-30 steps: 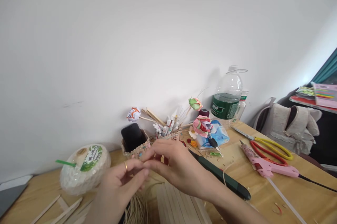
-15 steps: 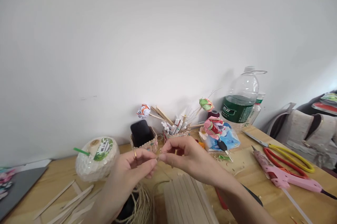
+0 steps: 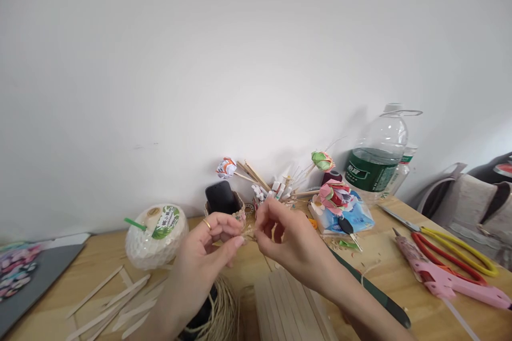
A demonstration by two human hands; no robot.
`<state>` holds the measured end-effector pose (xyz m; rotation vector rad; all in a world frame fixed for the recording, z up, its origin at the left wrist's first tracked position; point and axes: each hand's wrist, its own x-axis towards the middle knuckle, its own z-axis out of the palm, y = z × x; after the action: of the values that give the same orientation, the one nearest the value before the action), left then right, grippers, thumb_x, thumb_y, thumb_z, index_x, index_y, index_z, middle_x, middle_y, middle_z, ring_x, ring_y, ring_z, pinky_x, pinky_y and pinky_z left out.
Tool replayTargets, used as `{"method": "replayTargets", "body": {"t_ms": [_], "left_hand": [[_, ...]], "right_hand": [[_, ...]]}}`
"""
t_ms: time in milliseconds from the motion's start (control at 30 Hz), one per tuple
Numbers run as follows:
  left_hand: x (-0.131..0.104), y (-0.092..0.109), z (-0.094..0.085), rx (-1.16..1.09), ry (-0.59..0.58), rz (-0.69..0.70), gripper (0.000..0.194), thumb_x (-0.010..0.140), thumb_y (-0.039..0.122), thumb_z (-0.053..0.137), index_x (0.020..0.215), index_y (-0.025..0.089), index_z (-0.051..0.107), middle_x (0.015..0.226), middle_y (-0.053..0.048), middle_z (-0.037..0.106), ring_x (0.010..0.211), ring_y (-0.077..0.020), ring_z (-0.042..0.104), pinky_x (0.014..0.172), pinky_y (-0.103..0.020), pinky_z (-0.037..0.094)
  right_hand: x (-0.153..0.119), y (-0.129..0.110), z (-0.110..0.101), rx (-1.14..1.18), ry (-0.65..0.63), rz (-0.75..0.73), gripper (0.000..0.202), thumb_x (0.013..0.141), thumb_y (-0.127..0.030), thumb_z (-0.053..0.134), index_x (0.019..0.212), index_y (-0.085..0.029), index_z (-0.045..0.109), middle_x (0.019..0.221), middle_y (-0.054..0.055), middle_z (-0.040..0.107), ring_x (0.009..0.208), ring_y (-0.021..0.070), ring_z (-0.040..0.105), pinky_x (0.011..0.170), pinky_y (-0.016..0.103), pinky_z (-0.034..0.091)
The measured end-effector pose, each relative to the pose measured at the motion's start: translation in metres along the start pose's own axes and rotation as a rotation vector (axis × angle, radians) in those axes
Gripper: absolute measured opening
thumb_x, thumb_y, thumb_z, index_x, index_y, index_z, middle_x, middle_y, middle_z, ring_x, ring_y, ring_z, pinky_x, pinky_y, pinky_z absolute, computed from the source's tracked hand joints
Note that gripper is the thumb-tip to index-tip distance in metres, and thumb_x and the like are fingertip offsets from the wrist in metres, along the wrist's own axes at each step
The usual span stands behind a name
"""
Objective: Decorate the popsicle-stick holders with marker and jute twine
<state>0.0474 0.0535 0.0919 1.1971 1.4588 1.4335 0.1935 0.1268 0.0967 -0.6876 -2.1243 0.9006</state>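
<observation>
My left hand, with a ring on one finger, pinches one end of a thin strand of twine. At its other end my right hand grips the strand between thumb and fingertips. Only a short piece shows across the small gap between the hands. Below my left hand stands a ball of twine with a dark core, partly hidden by the wrist. Flat wooden sticks laid side by side form a panel under my right forearm.
Loose wooden sticks lie left, before a wrapped coconut. Behind are a phone in a holder, markers and paper flowers. Scissors, a pink glue gun and a big bottle occupy the right.
My hands have moved slightly apart, so a bit of twine shows between the fingertips. The whole view has shifted, with the objects now lying further right.
</observation>
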Motion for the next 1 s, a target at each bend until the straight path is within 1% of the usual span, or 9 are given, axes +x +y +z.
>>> {"method": "replayTargets", "body": {"t_ms": [100,233,367,433,533,667,767,867,1000], "left_hand": [[-0.001,0.001,0.001,-0.006,0.024,0.028,0.009,0.072,0.025,0.064,0.077,0.018,0.059,0.071,0.002,0.058,0.057,-0.0096,0.048,0.050,-0.019,0.043],[-0.001,0.001,0.001,-0.011,-0.013,0.021,0.009,0.072,0.023,0.064,0.075,0.018,0.057,0.067,0.003,0.055,0.057,-0.0097,0.047,0.049,-0.018,0.041],[0.000,0.000,0.000,-0.009,-0.045,0.019,0.009,0.074,0.024,0.063,0.075,0.018,0.057,0.067,0.003,0.055,0.057,-0.0101,0.047,0.050,-0.019,0.041],[0.000,0.001,0.000,0.023,-0.078,0.025,0.008,0.075,0.024,0.061,0.075,0.018,0.056,0.068,0.003,0.054,0.059,-0.0103,0.046,0.051,-0.019,0.040],[-0.001,0.005,0.002,0.066,-0.142,0.036,0.008,0.076,0.024,0.059,0.072,0.019,0.054,0.065,0.004,0.051,0.058,-0.0102,0.045,0.051,-0.019,0.040],[-0.002,0.004,0.003,0.063,-0.204,-0.017,0.008,0.078,0.028,0.056,0.077,0.020,0.052,0.059,0.007,0.044,0.050,-0.0095,0.041,0.047,-0.020,0.036],[-0.001,-0.001,0.002,0.079,-0.169,-0.027,0.010,0.081,0.031,0.054,0.083,0.021,0.052,0.062,0.006,0.046,0.054,-0.0104,0.045,0.051,-0.021,0.035],[0.002,-0.006,0.002,0.074,-0.137,0.014,0.013,0.081,0.032,0.054,0.088,0.021,0.050,0.067,0.004,0.052,0.065,-0.0130,0.050,0.061,-0.024,0.037],[0.004,-0.008,0.004,0.067,-0.153,-0.020,0.021,0.083,0.036,0.051,0.096,0.019,0.050,0.055,0.008,0.044,0.056,-0.0123,0.043,0.058,-0.024,0.033]], "right_hand": [[-0.003,0.001,-0.004,-0.143,-0.027,-0.085,0.014,0.074,-0.005,0.049,0.070,-0.019,0.052,0.061,-0.005,0.052,0.056,0.0084,0.047,0.053,0.020,0.034],[-0.008,0.003,-0.008,-0.263,-0.037,-0.193,0.020,0.085,-0.009,0.047,0.083,-0.021,0.064,0.072,-0.001,0.062,0.064,0.0104,0.054,0.058,0.021,0.036],[-0.011,0.005,-0.008,-0.318,-0.064,-0.270,0.021,0.090,-0.016,0.046,0.095,-0.022,0.065,0.086,0.003,0.066,0.074,0.0132,0.059,0.062,0.023,0.039],[-0.011,0.004,-0.007,-0.323,-0.096,-0.284,0.020,0.091,-0.018,0.045,0.095,-0.020,0.065,0.084,0.004,0.065,0.072,0.0132,0.058,0.061,0.023,0.039],[-0.009,0.003,-0.006,-0.383,-0.104,-0.267,0.017,0.089,-0.017,0.048,0.084,-0.018,0.063,0.078,0.003,0.063,0.070,0.0137,0.057,0.059,0.023,0.038],[-0.005,0.002,-0.005,-0.387,-0.023,-0.191,0.009,0.079,-0.012,0.052,0.076,-0.018,0.058,0.076,0.002,0.061,0.071,0.0142,0.056,0.059,0.023,0.037],[-0.003,0.003,-0.003,-0.228,0.046,-0.082,0.009,0.079,-0.011,0.048,0.077,-0.019,0.052,0.071,-0.001,0.060,0.062,0.0112,0.054,0.055,0.021,0.037],[-0.001,0.006,0.001,-0.134,0.131,-0.061,0.008,0.083,-0.014,0.045,0.078,-0.019,0.049,0.068,-0.002,0.059,0.057,0.0102,0.053,0.054,0.021,0.038],[-0.001,0.012,0.008,-0.135,0.165,-0.092,0.013,0.087,-0.015,0.040,0.093,-0.018,0.052,0.079,0.003,0.065,0.065,0.0134,0.058,0.061,0.024,0.043]]}}
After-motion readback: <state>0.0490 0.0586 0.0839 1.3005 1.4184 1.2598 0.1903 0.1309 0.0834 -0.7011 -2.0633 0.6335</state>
